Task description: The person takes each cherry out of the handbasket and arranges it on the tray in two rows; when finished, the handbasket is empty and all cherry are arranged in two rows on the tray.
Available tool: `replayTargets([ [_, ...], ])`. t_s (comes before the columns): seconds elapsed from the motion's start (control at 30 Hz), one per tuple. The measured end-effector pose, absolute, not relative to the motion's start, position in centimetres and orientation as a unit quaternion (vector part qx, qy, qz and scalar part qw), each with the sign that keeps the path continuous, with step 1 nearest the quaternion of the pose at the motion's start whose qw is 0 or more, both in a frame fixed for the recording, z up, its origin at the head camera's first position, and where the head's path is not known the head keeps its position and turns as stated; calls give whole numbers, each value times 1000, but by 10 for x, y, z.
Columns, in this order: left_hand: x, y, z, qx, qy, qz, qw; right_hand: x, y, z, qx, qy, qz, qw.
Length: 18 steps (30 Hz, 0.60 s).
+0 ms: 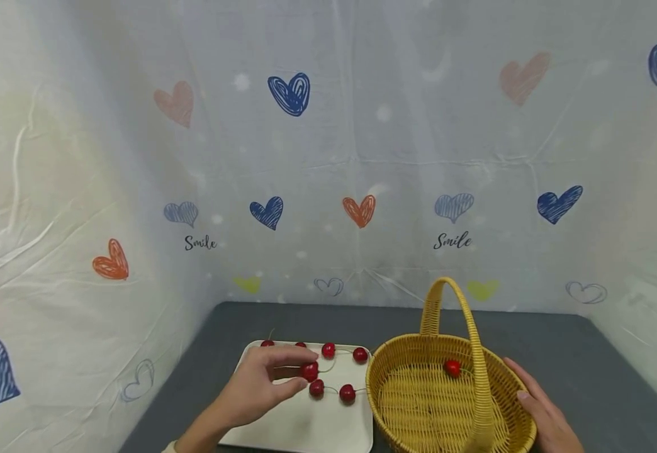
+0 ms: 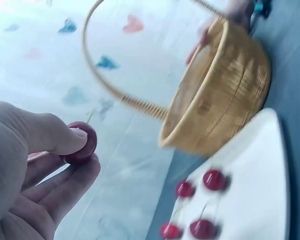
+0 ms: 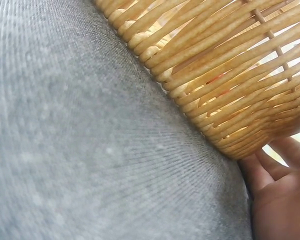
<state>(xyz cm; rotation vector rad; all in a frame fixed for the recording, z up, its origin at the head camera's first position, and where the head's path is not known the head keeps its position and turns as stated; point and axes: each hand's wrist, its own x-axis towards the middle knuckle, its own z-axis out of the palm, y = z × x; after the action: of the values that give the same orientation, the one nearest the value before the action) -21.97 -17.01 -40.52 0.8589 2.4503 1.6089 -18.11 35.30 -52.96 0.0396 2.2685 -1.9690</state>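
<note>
My left hand (image 1: 260, 384) pinches a dark red cherry (image 2: 81, 142) between thumb and fingertips, its thin green stem sticking out. In the head view the hand is above a white tray (image 1: 289, 428) on which several cherries (image 1: 347, 394) with stems lie. To the tray's right stands a yellow wicker basket (image 1: 387, 415) with a tall arched handle, and one red cherry (image 1: 452, 368) is inside it. My right hand (image 1: 549, 412) rests against the basket's right side at the rim, fingers extended along the wall. The right wrist view shows fingers (image 3: 277, 167) partly hidden behind the wicker.
A dark grey tabletop (image 1: 317, 321) bears the tray and basket. Pale curtains (image 1: 328, 145) printed with hearts hang behind and at both sides. The basket's handle (image 1: 478, 377) arches high above its rim, right of the tray.
</note>
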Motion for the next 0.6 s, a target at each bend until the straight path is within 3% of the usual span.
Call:
replayTargets([
  [0.27, -221, -221, -409, 257, 817, 516, 24, -179, 353, -531, 10, 745, -664, 64],
  [0.6, -243, -233, -460, 212, 817, 534, 51, -181, 353, -532, -5, 732, -678, 66],
])
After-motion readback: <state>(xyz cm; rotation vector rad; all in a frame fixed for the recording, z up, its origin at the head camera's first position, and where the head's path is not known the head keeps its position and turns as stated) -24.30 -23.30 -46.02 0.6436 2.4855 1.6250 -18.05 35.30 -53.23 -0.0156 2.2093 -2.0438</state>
